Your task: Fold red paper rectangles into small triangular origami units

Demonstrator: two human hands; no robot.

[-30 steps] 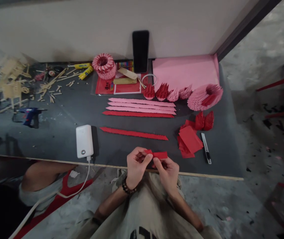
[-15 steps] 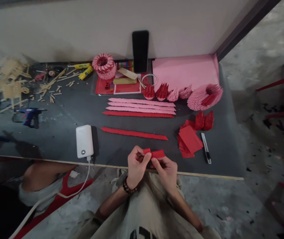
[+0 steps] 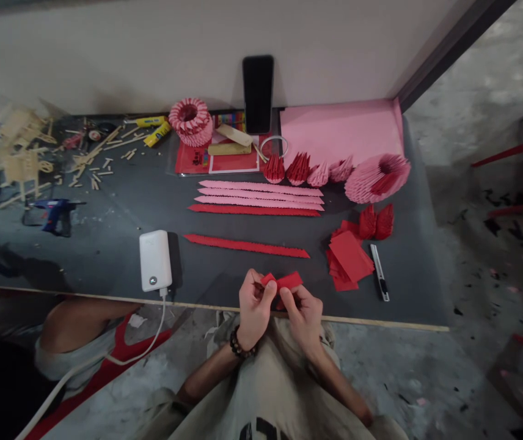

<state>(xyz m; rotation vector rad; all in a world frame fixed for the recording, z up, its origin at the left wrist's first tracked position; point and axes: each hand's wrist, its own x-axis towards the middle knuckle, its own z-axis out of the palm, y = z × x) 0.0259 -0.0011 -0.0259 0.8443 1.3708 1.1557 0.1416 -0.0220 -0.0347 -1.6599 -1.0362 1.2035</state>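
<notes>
Between both hands, close to the table's front edge, is a small folded piece of red paper [image 3: 290, 280]. My left hand [image 3: 255, 305] pinches its left end between thumb and fingers; a beaded bracelet circles that wrist. My right hand [image 3: 302, 311] grips the right part, thumb on top. Just beyond the hands lies a long red folded-paper strip [image 3: 245, 245]. Farther back, several pink strips [image 3: 261, 191] and another red strip [image 3: 255, 210] lie side by side. To the right are a loose pile of red paper rectangles [image 3: 351, 256] and a utility knife [image 3: 379, 272].
A white power bank [image 3: 155, 261] with a cable stands left, beyond it a blue glue gun [image 3: 55, 214] and wooden sticks. A phone [image 3: 258, 95] leans on the wall. Pink and red folded-paper pieces [image 3: 376, 179] line the back right. Another person's leg [image 3: 76, 319] shows at left.
The red paper has tilted, its right end rising slightly. My two hands have drawn a little closer together, still holding it.
</notes>
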